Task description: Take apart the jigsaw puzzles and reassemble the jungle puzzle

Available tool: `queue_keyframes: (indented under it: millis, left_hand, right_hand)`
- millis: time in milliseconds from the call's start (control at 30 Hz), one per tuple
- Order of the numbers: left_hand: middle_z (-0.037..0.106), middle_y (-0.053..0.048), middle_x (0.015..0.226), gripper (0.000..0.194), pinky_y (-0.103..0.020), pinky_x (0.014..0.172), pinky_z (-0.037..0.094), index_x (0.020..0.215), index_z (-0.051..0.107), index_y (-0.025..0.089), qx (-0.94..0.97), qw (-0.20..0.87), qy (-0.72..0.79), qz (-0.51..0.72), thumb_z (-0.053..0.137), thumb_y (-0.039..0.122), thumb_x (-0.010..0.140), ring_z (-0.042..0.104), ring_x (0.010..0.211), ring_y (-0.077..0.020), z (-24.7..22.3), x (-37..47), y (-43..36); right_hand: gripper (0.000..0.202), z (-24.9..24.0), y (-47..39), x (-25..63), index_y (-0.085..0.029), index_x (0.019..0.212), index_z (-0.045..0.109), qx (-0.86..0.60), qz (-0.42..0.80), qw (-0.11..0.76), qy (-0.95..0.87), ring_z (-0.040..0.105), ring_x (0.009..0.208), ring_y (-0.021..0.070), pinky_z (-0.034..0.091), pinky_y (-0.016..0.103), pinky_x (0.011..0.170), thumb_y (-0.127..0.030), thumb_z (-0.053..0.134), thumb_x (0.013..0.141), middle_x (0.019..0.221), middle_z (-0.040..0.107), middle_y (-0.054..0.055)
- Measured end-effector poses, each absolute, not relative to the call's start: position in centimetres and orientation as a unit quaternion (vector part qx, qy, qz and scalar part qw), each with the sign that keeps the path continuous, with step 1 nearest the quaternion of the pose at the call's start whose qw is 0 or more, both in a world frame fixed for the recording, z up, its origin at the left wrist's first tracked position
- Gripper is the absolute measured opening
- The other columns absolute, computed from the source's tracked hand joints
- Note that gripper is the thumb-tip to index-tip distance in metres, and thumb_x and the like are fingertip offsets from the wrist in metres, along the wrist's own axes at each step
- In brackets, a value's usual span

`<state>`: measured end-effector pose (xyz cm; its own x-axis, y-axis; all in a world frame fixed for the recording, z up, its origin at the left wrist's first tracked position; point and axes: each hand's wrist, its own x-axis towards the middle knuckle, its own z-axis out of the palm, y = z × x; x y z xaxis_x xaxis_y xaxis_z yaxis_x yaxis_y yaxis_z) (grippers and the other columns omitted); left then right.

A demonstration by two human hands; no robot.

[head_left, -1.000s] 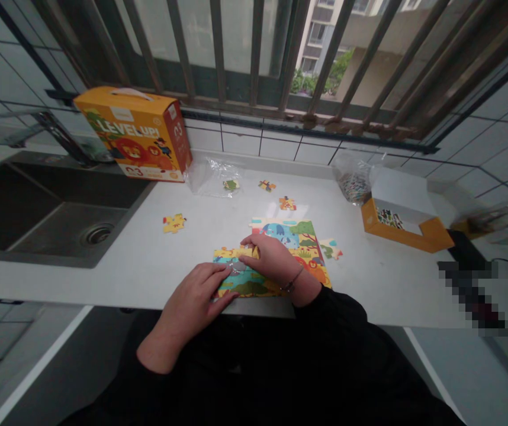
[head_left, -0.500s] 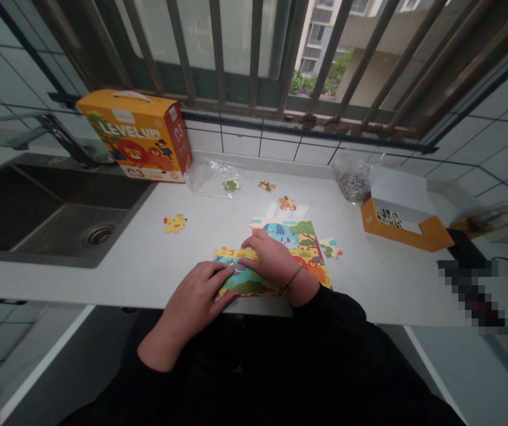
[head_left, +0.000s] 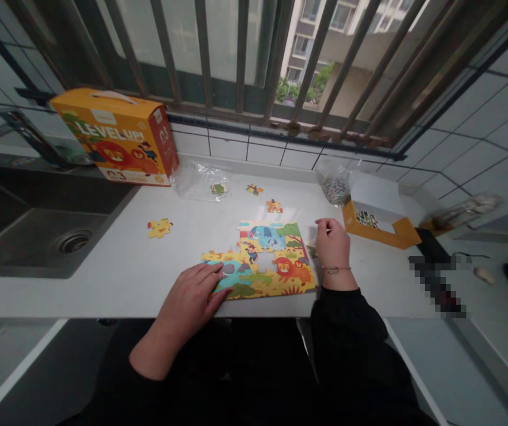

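A partly joined jigsaw puzzle [head_left: 254, 285] lies near the counter's front edge, with a gap in its middle and its upper left corner bare. My left hand [head_left: 195, 291] rests on its left edge, fingers spread flat. Right of the puzzle is my right hand [head_left: 333, 242], its fingers curled in; it partly covers a green piece [head_left: 311, 251], and whether it grips anything is hidden. Loose pieces lie behind the puzzle: an orange one [head_left: 274, 206] and a yellow one [head_left: 254, 189]. Another yellow piece [head_left: 160, 228] sits to the left.
An orange puzzle box [head_left: 121, 142] stands at the back left beside the sink [head_left: 50, 236]. A clear plastic bag [head_left: 198, 180] holds a green piece. At the right are a bag of pieces [head_left: 336, 188] and an open orange tray [head_left: 381, 229].
My right hand has moved from the top of the puzzle to its right side, and its fingers have curled. My left hand stays on the left edge. The view has shifted slightly.
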<state>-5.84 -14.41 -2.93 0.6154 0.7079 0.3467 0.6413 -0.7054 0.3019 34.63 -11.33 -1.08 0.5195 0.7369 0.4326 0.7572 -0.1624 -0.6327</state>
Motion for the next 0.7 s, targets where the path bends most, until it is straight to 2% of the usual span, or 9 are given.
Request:
queue_keyframes:
  millis: [67,167,267,367,500,633,700]
  left_hand:
    - [0.078,-0.014,0.132,0.035,-0.055,0.106,0.055,0.124,0.076,0.020,0.894,0.071,0.389,0.212,0.062,0.048,0.109,0.072,0.120,-0.0350,-2.8,-5.3,-14.3]
    - [0.077,-0.014,0.128,0.043,-0.054,0.099,0.055,0.142,0.071,0.027,0.890,0.056,0.418,0.173,0.064,0.051,0.107,0.071,0.115,-0.0361,-2.3,-4.1,-14.5]
    - [0.075,-0.013,0.123,0.044,-0.055,0.097,0.054,0.147,0.070,0.035,0.886,0.044,0.436,0.148,0.064,0.052,0.107,0.069,0.113,-0.0366,-1.9,-3.1,-14.7]
    - [0.072,-0.015,0.134,0.045,-0.057,0.105,0.053,0.144,0.072,0.032,0.890,0.056,0.422,0.163,0.065,0.054,0.106,0.067,0.122,-0.0377,-2.2,-2.8,-14.6]
    - [0.065,-0.016,0.155,0.056,-0.062,0.120,0.046,0.149,0.067,0.025,0.905,0.080,0.374,0.189,0.071,0.057,0.102,0.061,0.140,-0.0387,-2.8,-3.1,-14.1]
    - [0.064,-0.015,0.160,0.064,-0.066,0.126,0.041,0.148,0.066,0.023,0.907,0.097,0.370,0.173,0.077,0.060,0.097,0.058,0.146,-0.0395,-3.0,-3.2,-14.0]
    - [0.063,-0.014,0.161,0.065,-0.066,0.127,0.041,0.147,0.066,0.023,0.906,0.101,0.375,0.167,0.079,0.061,0.096,0.058,0.147,-0.0398,-3.1,-3.2,-13.9]
  right_hand:
    - [0.041,-1.5,-12.8,37.0,-0.016,0.105,0.078,-0.801,-0.036,0.398,-0.446,0.066,0.092,0.0278,0.048,0.040,0.088,-0.036,0.042,0.103,0.102,0.077,0.015]
    - [0.043,-2.5,-14.7,38.6,-0.016,0.103,0.077,-0.833,-0.050,0.339,-0.434,0.066,0.097,0.0303,0.048,0.041,0.090,-0.041,0.043,0.104,0.102,0.076,0.017]
    - [0.045,-3.6,-15.9,38.2,-0.014,0.108,0.078,-0.827,-0.036,0.265,-0.495,0.065,0.103,0.0322,0.048,0.044,0.097,-0.053,0.056,0.103,0.107,0.074,0.018]
    - [0.054,-4.3,-16.2,37.2,-0.012,0.123,0.076,-0.805,-0.038,0.215,-0.551,0.063,0.113,0.0352,0.047,0.047,0.106,-0.059,0.072,0.096,0.118,0.071,0.021]
    - [0.052,-4.6,-16.0,36.9,-0.013,0.120,0.077,-0.798,-0.024,0.217,-0.562,0.064,0.112,0.0357,0.049,0.047,0.106,-0.058,0.077,0.093,0.115,0.071,0.019]
    - [0.048,-4.8,-15.8,37.3,-0.015,0.113,0.076,-0.791,0.002,0.254,-0.557,0.065,0.108,0.0343,0.050,0.047,0.104,-0.056,0.078,0.088,0.113,0.072,0.018]
    - [0.050,-4.9,-15.8,37.3,-0.017,0.111,0.073,-0.790,0.027,0.291,-0.538,0.067,0.102,0.0324,0.053,0.045,0.097,-0.058,0.080,0.083,0.111,0.073,0.016]
